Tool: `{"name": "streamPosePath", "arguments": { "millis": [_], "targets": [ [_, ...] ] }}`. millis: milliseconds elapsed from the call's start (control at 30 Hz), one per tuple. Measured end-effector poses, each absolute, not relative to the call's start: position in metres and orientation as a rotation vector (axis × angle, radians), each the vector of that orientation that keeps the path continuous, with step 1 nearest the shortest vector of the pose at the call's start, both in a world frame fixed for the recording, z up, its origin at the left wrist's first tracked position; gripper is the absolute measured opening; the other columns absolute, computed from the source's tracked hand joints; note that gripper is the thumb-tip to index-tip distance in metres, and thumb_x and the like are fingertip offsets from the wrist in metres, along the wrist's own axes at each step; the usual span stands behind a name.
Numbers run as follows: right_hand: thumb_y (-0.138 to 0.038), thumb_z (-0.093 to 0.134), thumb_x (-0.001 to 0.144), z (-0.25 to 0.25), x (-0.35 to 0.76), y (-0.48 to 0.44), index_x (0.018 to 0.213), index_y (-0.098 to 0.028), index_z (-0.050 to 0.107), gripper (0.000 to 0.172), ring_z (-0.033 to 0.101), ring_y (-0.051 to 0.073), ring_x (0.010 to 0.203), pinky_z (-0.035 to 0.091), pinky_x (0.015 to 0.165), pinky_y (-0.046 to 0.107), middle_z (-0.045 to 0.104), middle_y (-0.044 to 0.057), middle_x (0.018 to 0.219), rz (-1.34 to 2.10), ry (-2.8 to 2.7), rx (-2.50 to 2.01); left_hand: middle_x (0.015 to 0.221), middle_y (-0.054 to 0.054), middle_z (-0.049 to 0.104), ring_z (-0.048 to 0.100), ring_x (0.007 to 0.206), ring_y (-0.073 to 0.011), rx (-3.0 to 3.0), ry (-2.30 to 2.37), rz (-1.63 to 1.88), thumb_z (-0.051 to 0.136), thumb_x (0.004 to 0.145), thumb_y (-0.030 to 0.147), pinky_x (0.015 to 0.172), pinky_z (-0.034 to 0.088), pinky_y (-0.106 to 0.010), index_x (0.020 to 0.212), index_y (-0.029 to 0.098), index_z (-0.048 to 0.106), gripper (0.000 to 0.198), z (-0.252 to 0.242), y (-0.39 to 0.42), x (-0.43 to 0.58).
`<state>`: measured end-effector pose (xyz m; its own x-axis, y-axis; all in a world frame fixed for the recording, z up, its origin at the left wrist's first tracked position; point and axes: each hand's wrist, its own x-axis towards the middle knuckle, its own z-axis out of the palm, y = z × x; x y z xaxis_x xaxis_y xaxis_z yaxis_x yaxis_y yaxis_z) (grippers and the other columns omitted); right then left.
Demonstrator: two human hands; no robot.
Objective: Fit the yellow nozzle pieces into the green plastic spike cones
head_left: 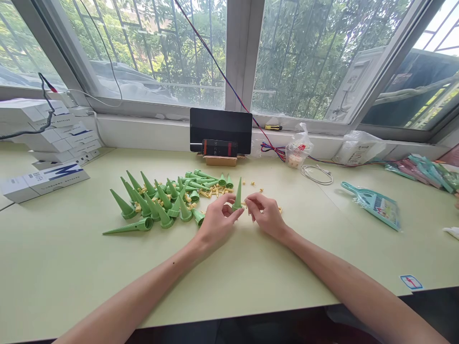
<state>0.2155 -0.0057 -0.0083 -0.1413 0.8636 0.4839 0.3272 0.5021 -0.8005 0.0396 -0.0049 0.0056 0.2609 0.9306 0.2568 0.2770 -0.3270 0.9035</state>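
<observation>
My left hand [219,215] is closed around the wide base of a green plastic cone-shaped spike [238,192], which points upward. Just right of that base, my right hand [264,212] is pinched; a small yellow plastic piece [243,204] shows at its fingertips, partly hidden by the fingers. To the left of my hands lies a pile of similar green spikes [165,216], some upright on their bases and others on their sides. Small yellow pieces [217,190] are scattered among and behind them, with a few near my right hand.
A tablet [221,126] and a phone [219,148] stand against the sill. White boxes [46,181] are stacked at the left. On the right are a coiled white cable [317,175], a plastic bag [298,152] and a wrapped turquoise dustpan [375,205].
</observation>
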Motion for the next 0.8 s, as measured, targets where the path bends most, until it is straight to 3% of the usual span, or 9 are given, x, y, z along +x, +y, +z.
{"name": "streamPosePath", "arguments": {
  "millis": [433,600,800],
  "targets": [
    [-0.045,0.046,0.098,-0.0086,0.2167,-0.0057,0.084,-0.020,0.057,0.031,0.053,0.010,0.047,0.045,0.051,0.024,0.058,-0.001,0.064,0.680,-1.734,-1.066,0.092,-0.005,0.064,0.059,0.057,-0.0121,1.780,1.164,1.096,0.066,0.081,0.041,0.054,0.048,-0.027,0.099,0.019,0.059,0.030,0.0067,-0.0077,0.0414],
    [-0.045,0.048,0.098,-0.0069,0.2167,-0.0065,0.088,-0.019,0.059,0.030,0.053,0.010,0.052,0.045,0.053,0.023,0.061,0.000,0.072,0.645,-1.770,-1.071,0.081,-0.002,0.064,0.057,0.055,-0.0135,1.773,1.227,1.083,0.065,0.082,0.043,0.053,0.045,-0.027,0.098,0.019,0.058,0.029,0.0090,-0.0098,0.0415],
    [-0.048,0.054,0.093,-0.0077,0.2158,-0.0054,0.092,-0.018,0.060,0.031,0.054,0.012,0.054,0.046,0.051,0.024,0.062,0.002,0.074,0.617,-1.761,-1.108,0.089,-0.004,0.066,0.058,0.057,-0.0131,1.776,1.239,1.088,0.065,0.082,0.042,0.055,0.044,-0.027,0.097,0.019,0.059,0.028,0.0084,-0.0087,0.0412]
  ]
}}
